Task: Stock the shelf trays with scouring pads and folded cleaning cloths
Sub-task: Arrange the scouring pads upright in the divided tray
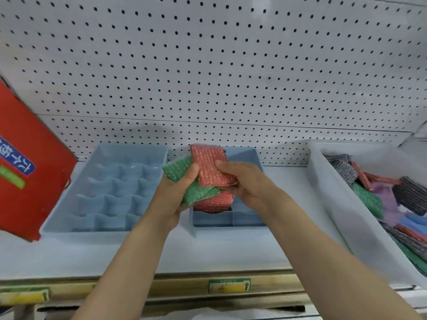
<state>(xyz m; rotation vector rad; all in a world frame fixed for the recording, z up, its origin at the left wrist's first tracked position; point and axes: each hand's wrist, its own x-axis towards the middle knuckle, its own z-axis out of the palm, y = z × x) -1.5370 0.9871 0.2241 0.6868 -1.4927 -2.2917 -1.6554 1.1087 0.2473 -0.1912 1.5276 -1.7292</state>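
My left hand (172,199) grips green scouring pads (196,192), fanned out above the shelf. My right hand (240,181) pinches a red scouring pad (209,166) held upright beside the green ones. Both hands hover over the smaller blue tray (245,155), where another red scouring pad (212,205) lies in a compartment. To the left sits a larger blue tray (108,158) divided into several compartments with nothing in them.
A white bin (346,204) at the right holds several pads and cloths (367,197) in green, red, grey and blue. A red carton (30,162) leans at the left. A white pegboard (219,65) backs the shelf (208,250); price labels (228,285) line its front edge.
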